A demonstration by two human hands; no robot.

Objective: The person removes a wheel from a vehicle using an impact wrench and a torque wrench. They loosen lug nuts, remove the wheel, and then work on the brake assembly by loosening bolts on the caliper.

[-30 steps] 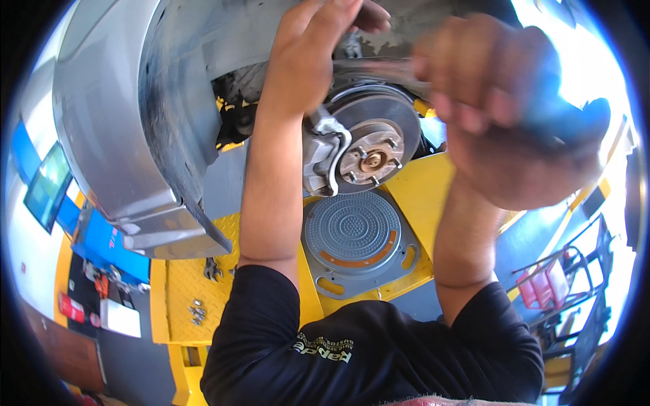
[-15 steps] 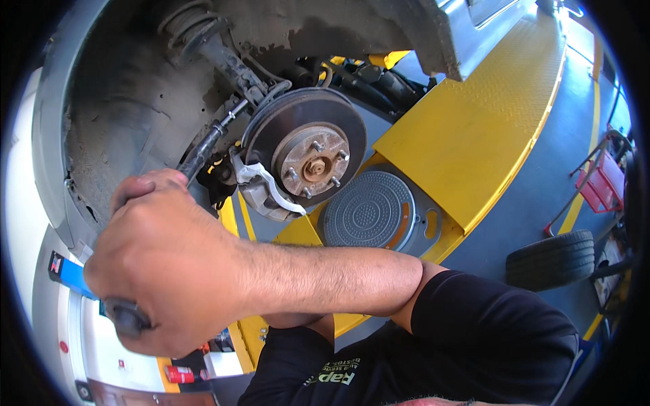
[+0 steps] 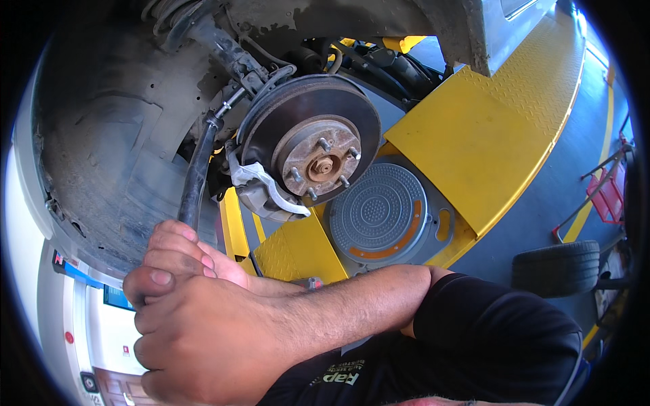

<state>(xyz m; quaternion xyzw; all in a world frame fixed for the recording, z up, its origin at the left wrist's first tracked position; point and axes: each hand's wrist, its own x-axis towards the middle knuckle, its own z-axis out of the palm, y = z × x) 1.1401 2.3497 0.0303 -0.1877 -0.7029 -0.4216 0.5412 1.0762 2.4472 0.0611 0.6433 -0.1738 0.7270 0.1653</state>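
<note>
A long dark-handled bar wrench point(image 3: 197, 172) runs from its bright socket end at the bottom of the strut point(image 3: 233, 54) down toward me. My left hand point(image 3: 227, 262) is closed, its fingers wrapped round the lower handle. Over and below it lies my right hand point(image 3: 213, 335), also closed at the handle's end; that end is hidden inside the grip. Beside the wrench are the brake disc point(image 3: 267, 142) with its rusty hub point(image 3: 325, 164) and bare studs, and a pale caliper bracket point(image 3: 261, 186) at the disc's lower left edge.
The wheel arch liner point(image 3: 101, 135) curves round the left of the wrench. Below the hub, a round grey turntable plate point(image 3: 372, 213) sits in the yellow lift ramp point(image 3: 467, 149). A tyre point(image 3: 555, 268) and a red tray cart point(image 3: 607, 197) stand on the right.
The handle has swung downward, toward me, with my right hand. My left hand, mostly hidden before, now shows on the handle. The whole view has shifted slightly.
</note>
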